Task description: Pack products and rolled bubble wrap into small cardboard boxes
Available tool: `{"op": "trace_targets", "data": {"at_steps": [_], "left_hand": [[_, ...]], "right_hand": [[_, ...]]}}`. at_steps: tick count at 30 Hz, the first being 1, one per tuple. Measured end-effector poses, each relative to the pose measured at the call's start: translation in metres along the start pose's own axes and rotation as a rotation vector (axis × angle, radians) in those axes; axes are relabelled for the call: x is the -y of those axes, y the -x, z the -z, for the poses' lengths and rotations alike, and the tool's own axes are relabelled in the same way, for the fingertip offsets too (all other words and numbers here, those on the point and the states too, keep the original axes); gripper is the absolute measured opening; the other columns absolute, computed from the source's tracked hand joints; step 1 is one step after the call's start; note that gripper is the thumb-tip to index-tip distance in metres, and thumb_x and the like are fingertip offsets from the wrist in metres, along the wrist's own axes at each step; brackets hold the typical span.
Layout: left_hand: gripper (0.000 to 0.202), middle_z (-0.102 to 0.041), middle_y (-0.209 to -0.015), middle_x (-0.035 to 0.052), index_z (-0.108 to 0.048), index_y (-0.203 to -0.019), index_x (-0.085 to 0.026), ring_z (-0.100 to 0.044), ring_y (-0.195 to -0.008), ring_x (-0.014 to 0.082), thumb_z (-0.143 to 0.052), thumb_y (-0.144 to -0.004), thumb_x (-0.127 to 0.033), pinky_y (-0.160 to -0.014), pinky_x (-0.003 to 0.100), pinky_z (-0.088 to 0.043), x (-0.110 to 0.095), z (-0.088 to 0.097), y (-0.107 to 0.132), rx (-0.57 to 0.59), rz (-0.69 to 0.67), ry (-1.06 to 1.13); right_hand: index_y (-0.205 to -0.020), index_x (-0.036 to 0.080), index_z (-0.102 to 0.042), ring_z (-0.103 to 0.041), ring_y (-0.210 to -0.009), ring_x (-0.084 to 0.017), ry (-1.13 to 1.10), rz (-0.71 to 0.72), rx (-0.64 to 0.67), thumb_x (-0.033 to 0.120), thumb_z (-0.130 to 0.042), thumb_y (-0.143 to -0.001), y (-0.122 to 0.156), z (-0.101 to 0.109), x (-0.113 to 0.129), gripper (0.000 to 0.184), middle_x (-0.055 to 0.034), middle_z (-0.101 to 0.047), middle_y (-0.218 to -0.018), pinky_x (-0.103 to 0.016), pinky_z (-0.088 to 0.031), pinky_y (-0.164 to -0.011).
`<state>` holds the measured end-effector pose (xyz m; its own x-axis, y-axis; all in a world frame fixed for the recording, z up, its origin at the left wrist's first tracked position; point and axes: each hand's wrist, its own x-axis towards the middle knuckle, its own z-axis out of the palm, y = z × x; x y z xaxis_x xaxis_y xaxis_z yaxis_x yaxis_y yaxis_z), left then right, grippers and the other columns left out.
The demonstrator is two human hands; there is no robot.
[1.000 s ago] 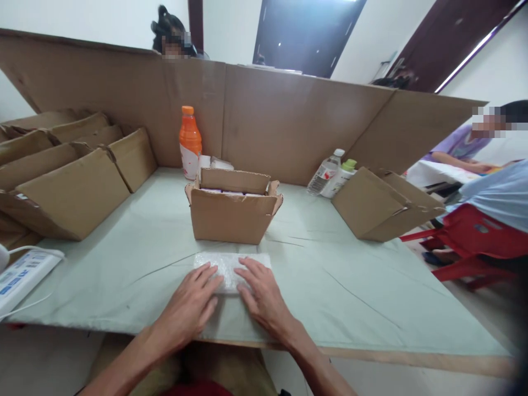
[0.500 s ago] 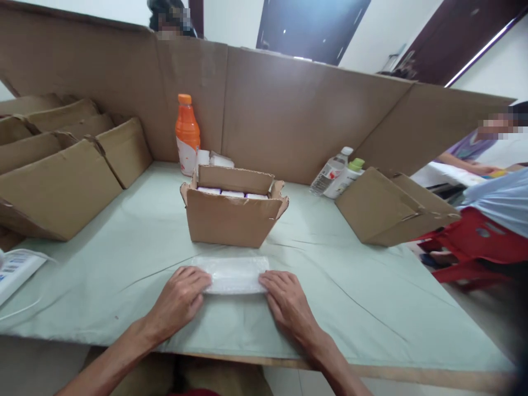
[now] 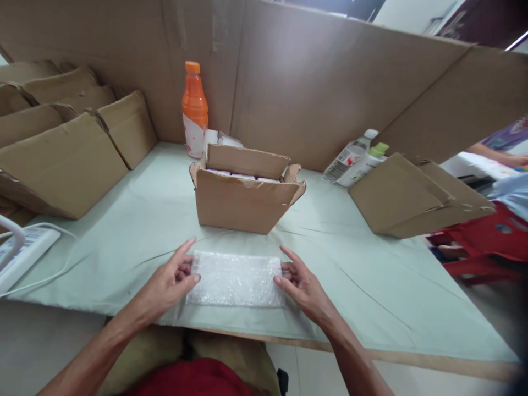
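Lying crosswise near the front edge of the table [image 3: 322, 247], the wrap [image 3: 237, 279] occupies the space between our left hand [image 3: 171, 280] and right hand [image 3: 303, 283]; we judge that this puts both short ends within equal reach. We note the box [image 3: 237, 202] just beyond, upright and open at the top, with white packs [image 3: 244, 177] showing inside; its walls presumably hold them in order, while its position leaves the wrap uncovered. We find the orange bottle [image 3: 194, 104] at the back, by the board [image 3: 313, 93], where it seems unlikely to obstruct us.

As to pose, our forearms converge from the lower corners, palms turned inward. We observe the thumbs lying over the ends of the wrap, the index fingers extended forward, and the other fingers partly curled beside it. This near-mirrored arrangement should steady both ends evenly; whether the fingers pinch the wrap or merely touch it, we cannot tell.
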<state>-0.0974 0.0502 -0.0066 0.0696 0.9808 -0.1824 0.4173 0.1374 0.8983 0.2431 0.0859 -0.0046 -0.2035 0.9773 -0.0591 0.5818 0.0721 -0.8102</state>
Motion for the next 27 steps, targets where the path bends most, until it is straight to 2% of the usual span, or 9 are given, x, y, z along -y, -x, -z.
{"op": "trace_targets", "data": {"at_steps": [5, 8, 10, 15, 19, 20, 22, 25, 27], "left_hand": [[0.036, -0.069, -0.106, 0.0079, -0.073, -0.114, -0.023, -0.066, -0.095, 0.0203, -0.05, -0.086, -0.026, -0.082, 0.031, -0.054, 0.005, -0.016, 0.017, 0.046, -0.207, -0.215], [0.032, -0.067, -0.08, 0.0043, -0.076, -0.093, -0.021, -0.067, -0.073, 0.0163, -0.044, -0.088, -0.017, -0.066, 0.025, -0.053, 0.001, -0.022, 0.017, 0.001, -0.314, -0.265], [0.031, -0.066, -0.075, 0.0026, -0.074, -0.09, -0.02, -0.066, -0.069, 0.0142, -0.043, -0.09, -0.014, -0.062, 0.022, -0.052, -0.013, -0.017, 0.016, -0.092, -0.442, -0.275], [0.024, -0.069, -0.091, 0.0031, -0.07, -0.103, -0.021, -0.068, -0.085, 0.014, -0.053, -0.091, -0.01, -0.076, 0.022, -0.054, -0.094, 0.027, -0.009, -0.472, -0.85, -0.428], [0.027, -0.069, -0.096, 0.0051, -0.07, -0.109, -0.018, -0.065, -0.098, 0.0197, -0.053, -0.089, -0.016, -0.092, 0.035, -0.052, -0.163, 0.066, -0.069, -0.709, -1.035, -0.58], [0.029, -0.069, -0.097, 0.0064, -0.071, -0.109, -0.016, -0.064, -0.098, 0.021, -0.051, -0.089, -0.019, -0.092, 0.036, -0.052, -0.174, 0.073, -0.087, -0.695, -1.012, -0.603], [0.03, -0.068, -0.09, 0.006, -0.074, -0.101, -0.013, -0.064, -0.087, 0.0194, -0.049, -0.086, -0.02, -0.081, 0.034, -0.052, -0.189, 0.084, -0.119, -0.491, -0.821, -0.66], [0.025, -0.056, -0.064, -0.0007, -0.073, -0.078, -0.015, -0.051, -0.058, 0.013, -0.048, -0.078, -0.018, -0.057, 0.026, -0.04, -0.198, 0.089, -0.15, -0.056, -0.437, -0.769], [0.02, -0.044, -0.051, -0.0038, -0.066, -0.061, -0.017, -0.038, -0.049, 0.0108, -0.05, -0.072, -0.015, -0.05, 0.027, -0.03, -0.199, 0.085, -0.162, 0.12, -0.297, -0.823]], "right_hand": [[-0.139, 0.027, -0.06, -0.071, -0.094, -0.024, 0.08, 0.072, 0.028, 0.034, -0.066, -0.083, 0.02, 0.0, -0.003, 0.056, -0.0065, -0.074, -0.11, -0.038, -0.059, -0.084], [-0.11, 0.03, -0.076, -0.071, -0.104, -0.027, 0.111, 0.163, 0.076, 0.032, -0.063, -0.087, 0.023, -0.001, 0.002, 0.026, -0.0048, -0.077, -0.11, -0.045, -0.055, -0.098], [-0.099, 0.03, -0.078, -0.073, -0.098, -0.026, 0.125, 0.245, 0.042, 0.031, -0.06, -0.091, 0.021, 0.005, 0.016, 0.02, -0.0035, -0.079, -0.1, -0.045, -0.055, -0.1], [-0.106, 0.029, -0.075, -0.073, -0.094, -0.022, 0.152, 0.53, -0.363, 0.026, -0.063, -0.092, -0.009, 0.052, 0.095, 0.018, -0.0033, -0.077, -0.102, -0.035, -0.059, -0.087], [-0.112, 0.026, -0.073, -0.069, -0.098, -0.021, 0.263, 0.711, -0.619, 0.023, -0.06, -0.09, -0.072, 0.093, 0.152, 0.025, -0.004, -0.074, -0.112, -0.036, -0.056, -0.087], [-0.114, 0.024, -0.072, -0.068, -0.095, -0.02, 0.291, 0.699, -0.604, 0.022, -0.059, -0.09, -0.09, 0.101, 0.159, 0.028, -0.0044, -0.074, -0.111, -0.035, -0.055, -0.085], [-0.111, 0.019, -0.074, -0.067, -0.083, -0.017, 0.351, 0.589, -0.437, 0.021, -0.056, -0.087, -0.123, 0.112, 0.165, 0.03, -0.0039, -0.075, -0.101, -0.03, -0.054, -0.075], [-0.095, 0.019, -0.078, -0.062, -0.064, -0.013, 0.51, 0.345, 0.032, 0.017, -0.054, -0.083, -0.155, 0.116, 0.164, 0.027, 0.0004, -0.073, -0.077, -0.023, -0.046, -0.058], [-0.089, 0.022, -0.079, -0.061, -0.061, -0.013, 0.663, 0.287, 0.275, 0.014, -0.054, -0.08, -0.167, 0.111, 0.163, 0.028, 0.0021, -0.073, -0.073, -0.021, -0.041, -0.053]]}}
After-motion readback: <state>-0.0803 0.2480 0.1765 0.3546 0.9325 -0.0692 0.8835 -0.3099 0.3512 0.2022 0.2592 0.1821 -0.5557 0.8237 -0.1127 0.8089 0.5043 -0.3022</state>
